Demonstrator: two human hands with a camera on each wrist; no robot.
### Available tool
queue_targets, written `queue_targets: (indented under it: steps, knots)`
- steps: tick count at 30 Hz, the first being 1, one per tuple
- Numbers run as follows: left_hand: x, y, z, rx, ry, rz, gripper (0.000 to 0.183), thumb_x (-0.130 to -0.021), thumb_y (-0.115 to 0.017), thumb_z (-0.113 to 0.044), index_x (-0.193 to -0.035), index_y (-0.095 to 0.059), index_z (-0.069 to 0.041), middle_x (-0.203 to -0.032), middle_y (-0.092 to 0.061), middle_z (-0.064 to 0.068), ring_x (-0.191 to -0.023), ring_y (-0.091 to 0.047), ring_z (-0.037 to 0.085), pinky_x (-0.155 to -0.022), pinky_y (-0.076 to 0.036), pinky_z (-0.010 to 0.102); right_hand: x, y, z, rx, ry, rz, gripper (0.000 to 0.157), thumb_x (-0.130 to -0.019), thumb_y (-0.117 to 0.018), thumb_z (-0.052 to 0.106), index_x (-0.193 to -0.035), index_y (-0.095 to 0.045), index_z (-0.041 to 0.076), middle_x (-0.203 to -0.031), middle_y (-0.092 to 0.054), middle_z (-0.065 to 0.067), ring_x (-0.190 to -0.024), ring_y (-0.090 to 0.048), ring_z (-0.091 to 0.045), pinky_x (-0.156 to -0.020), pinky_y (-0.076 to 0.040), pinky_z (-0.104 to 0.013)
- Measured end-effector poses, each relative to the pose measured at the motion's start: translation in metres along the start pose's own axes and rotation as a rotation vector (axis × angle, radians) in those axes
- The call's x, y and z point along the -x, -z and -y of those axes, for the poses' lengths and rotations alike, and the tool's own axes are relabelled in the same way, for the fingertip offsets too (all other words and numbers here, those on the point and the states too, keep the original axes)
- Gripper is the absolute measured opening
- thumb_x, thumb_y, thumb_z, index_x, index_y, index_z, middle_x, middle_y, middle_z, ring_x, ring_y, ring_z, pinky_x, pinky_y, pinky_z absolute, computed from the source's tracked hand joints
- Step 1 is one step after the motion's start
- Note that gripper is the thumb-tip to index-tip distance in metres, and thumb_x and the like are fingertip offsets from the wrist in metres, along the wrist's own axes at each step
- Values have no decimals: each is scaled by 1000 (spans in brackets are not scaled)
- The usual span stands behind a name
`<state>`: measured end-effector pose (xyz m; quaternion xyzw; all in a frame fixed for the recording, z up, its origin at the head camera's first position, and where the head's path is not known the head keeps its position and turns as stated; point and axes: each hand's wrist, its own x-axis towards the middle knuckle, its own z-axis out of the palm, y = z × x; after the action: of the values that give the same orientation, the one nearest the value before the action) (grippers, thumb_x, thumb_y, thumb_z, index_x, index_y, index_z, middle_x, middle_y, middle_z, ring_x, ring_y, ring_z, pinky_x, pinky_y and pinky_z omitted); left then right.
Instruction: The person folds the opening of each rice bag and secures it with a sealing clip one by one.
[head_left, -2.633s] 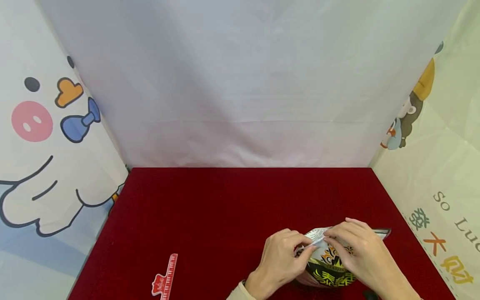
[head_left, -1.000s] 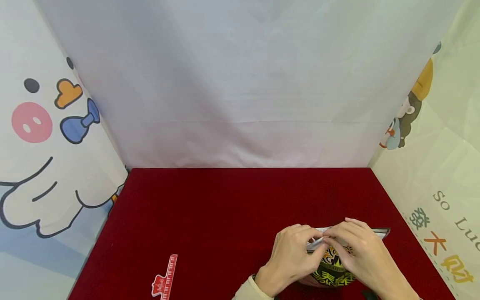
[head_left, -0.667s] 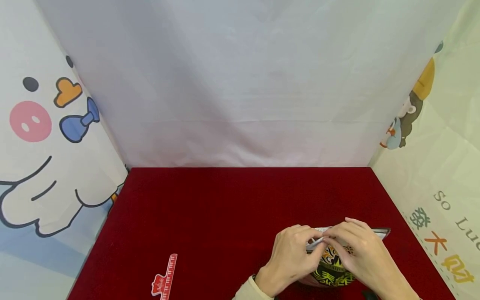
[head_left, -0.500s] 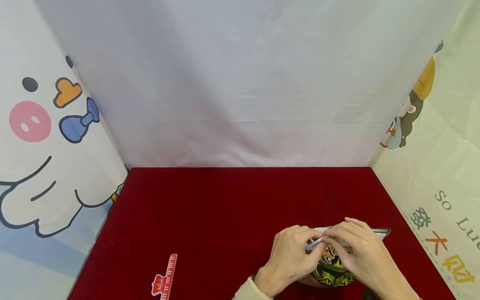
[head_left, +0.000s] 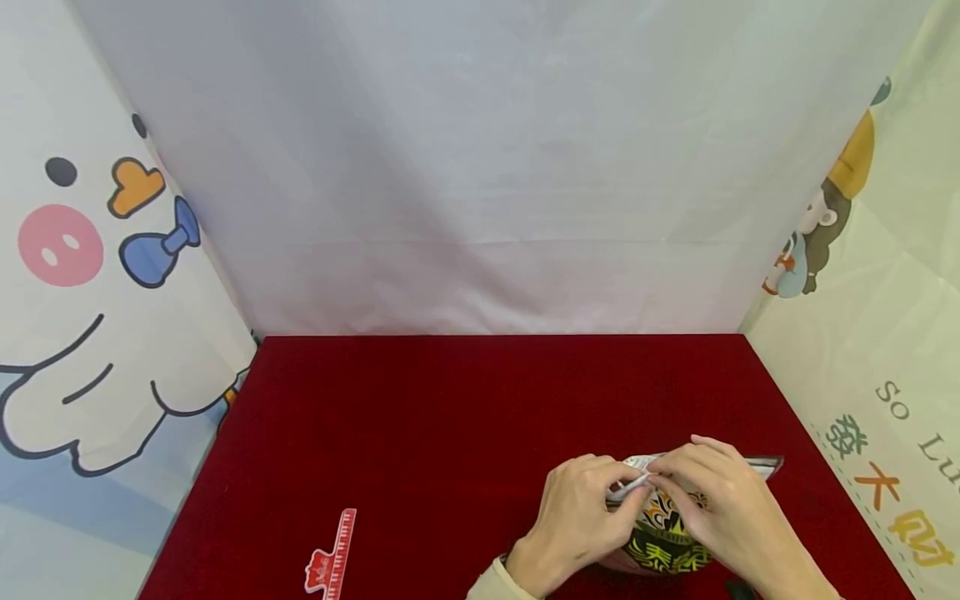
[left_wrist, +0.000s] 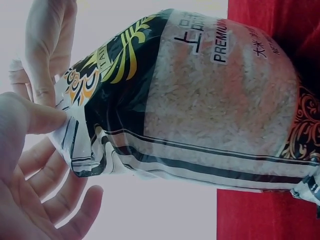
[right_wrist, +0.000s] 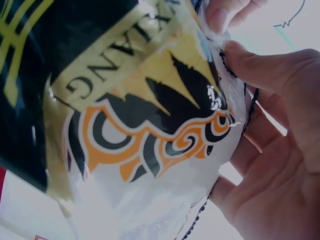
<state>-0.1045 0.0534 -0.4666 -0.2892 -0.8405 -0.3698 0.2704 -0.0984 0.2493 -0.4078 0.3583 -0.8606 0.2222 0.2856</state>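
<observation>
A bag of rice (head_left: pixel 663 546), with a clear window (left_wrist: pixel 225 95) showing the grains and black, gold and orange print, stands at the right front of the red table. My left hand (head_left: pixel 581 512) pinches its folded white top edge between thumb and fingers, as the left wrist view also shows. Close beside it, my right hand (head_left: pixel 723 504) pinches the same top edge, its thumb on the near side in the right wrist view. The fingertips of both hands almost meet at the fold. Part of the bag's front is hidden behind my hands.
A red bag clip (head_left: pixel 332 558) with a piano-key pattern lies at the left front of the red table (head_left: pixel 450 417). Some small dark thing (head_left: pixel 741 590) sits at the bottom edge by my right wrist. White printed cloth walls enclose the table.
Since the earliest frame my left hand has shifted right toward my right hand along the bag's top, and the edge is folded there. In the last second the hands have barely moved.
</observation>
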Motion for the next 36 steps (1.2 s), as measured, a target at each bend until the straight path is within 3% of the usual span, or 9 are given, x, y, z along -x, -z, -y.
queue_targets:
  steps: [6, 13, 23, 36]
  knots:
    - [4, -2, 1, 7, 0, -8, 4, -90, -80, -24, -93, -83, -22, -77, -74, -15, -65, -48, -10, -60, -34, 3, 1, 0, 0, -5, -4, 3, 54, -112, -44, 54, -95, -79, 16, -91, -76, 9, -80, -69, -10, -123, -27, -13]
    - [5, -1, 2, 72, 42, 25, 7, -91, -80, -23, -94, -84, -17, -78, -76, -10, -65, -51, -6, -61, -33, 3, 0, 0, 1, -7, -2, 4, 54, -112, -44, 53, -94, -79, 16, -90, -76, 9, -80, -69, -10, -123, -27, -13]
    - [12, 1, 6, 60, 71, 27, 8, -88, -82, -26, -94, -84, -20, -84, -79, -11, -69, -64, -1, -63, -40, 5, -2, 1, 2, 10, 7, -2, 55, -112, -44, 54, -94, -79, 15, -90, -77, 8, -80, -69, -11, -123, -27, -13]
    - [17, 3, 8, 2, 56, 0, 6, -91, -81, -30, -93, -84, -25, -81, -76, -17, -67, -57, -9, -61, -39, 4, -2, 2, 2, 15, 4, 3, 57, -112, -43, 56, -94, -79, 15, -90, -77, 8, -79, -69, -10, -123, -27, -12]
